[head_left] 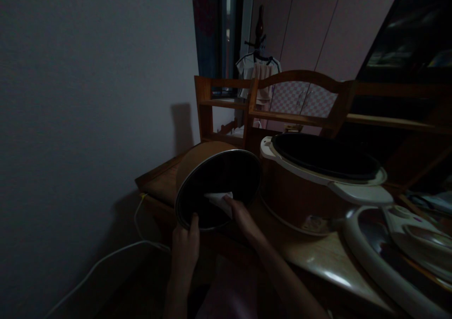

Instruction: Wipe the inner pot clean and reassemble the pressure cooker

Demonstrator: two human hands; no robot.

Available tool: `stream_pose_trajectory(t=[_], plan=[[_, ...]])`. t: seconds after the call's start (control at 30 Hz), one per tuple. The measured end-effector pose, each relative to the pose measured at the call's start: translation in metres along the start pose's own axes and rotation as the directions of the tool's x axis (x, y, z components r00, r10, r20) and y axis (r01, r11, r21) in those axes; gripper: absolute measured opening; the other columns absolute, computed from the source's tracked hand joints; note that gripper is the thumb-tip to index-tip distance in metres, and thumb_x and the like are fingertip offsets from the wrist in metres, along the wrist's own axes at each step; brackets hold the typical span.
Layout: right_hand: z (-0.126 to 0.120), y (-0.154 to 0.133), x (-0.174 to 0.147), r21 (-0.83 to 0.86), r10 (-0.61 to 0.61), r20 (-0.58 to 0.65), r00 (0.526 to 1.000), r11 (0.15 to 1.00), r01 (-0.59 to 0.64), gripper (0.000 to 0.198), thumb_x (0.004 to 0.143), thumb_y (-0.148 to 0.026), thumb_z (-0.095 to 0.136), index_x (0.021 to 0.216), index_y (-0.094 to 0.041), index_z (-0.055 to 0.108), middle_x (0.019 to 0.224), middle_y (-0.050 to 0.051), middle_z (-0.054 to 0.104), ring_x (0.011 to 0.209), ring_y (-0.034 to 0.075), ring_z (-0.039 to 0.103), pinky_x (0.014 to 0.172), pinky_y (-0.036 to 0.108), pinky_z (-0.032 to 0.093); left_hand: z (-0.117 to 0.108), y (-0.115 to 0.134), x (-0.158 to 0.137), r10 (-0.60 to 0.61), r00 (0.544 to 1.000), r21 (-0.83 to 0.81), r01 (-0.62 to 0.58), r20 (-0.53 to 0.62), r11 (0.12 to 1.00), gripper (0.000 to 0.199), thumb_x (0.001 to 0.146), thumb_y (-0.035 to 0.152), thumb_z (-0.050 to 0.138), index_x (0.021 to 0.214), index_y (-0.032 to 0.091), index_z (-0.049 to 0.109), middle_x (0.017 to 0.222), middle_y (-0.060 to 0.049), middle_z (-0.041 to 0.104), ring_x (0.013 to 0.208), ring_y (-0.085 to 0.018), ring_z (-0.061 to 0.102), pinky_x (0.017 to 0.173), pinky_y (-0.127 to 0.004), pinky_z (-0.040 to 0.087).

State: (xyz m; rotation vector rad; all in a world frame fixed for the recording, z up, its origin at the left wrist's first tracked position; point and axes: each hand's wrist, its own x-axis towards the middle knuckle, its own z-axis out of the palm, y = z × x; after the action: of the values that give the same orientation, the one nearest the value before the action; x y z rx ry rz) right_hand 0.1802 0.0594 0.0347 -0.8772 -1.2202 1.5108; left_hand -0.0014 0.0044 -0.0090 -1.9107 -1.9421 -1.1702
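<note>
A round inner pot (205,155), tan outside and dark inside, is tilted on the wooden desk with its mouth toward me. My left hand (186,240) grips its lower left rim, thumb over the edge and the other fingers hidden behind. Inside the mouth, my right hand (239,213) pinches a white tissue or cloth (219,199) near the lower inner wall. To the right stands a large cooker body (296,189) with a white rim and handles, its dark interior showing. The cooker's lid (399,253) lies on the desk at the right front.
A wooden shelf frame (296,76) rises along the back of the desk (318,258). On the left are a plain wall (106,83) and a white cable (106,255) hanging by the desk corner. Clothes (259,72) hang behind, before a pale wardrobe (318,22).
</note>
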Motion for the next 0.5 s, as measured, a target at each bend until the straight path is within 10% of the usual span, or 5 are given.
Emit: stream_pose_trajectory(t=[0.27,0.5], plan=[[0.019,-0.013,-0.025,-0.579,-0.128,0.159,0.979,0.791,0.198,0.058,0.103,-0.054,0.033,0.073,-0.016,0.065,0.07,0.0,0.059,0.067,0.015,0.053,0.063,0.025,0.04,-0.002,0.002,0.003,0.057,0.997,0.053,-0.054,-0.056,0.997,0.039,0.088,0.017,0.036,0.103,0.009,0.071,0.076,-0.015,0.07,0.07,-0.025,0.066,0.069,-0.037,0.053],[0.022,-0.017,-0.04,-0.655,-0.226,0.333,0.915,0.642,0.397,0.049,0.109,-0.044,0.028,0.099,-0.018,0.069,0.1,0.004,0.069,0.09,0.016,0.064,0.081,0.025,0.048,-0.004,0.005,0.004,0.044,0.996,0.054,-0.04,-0.078,0.998,0.038,0.087,0.018,0.039,0.102,0.01,0.072,0.076,-0.014,0.07,0.07,-0.025,0.065,0.069,-0.036,0.053]])
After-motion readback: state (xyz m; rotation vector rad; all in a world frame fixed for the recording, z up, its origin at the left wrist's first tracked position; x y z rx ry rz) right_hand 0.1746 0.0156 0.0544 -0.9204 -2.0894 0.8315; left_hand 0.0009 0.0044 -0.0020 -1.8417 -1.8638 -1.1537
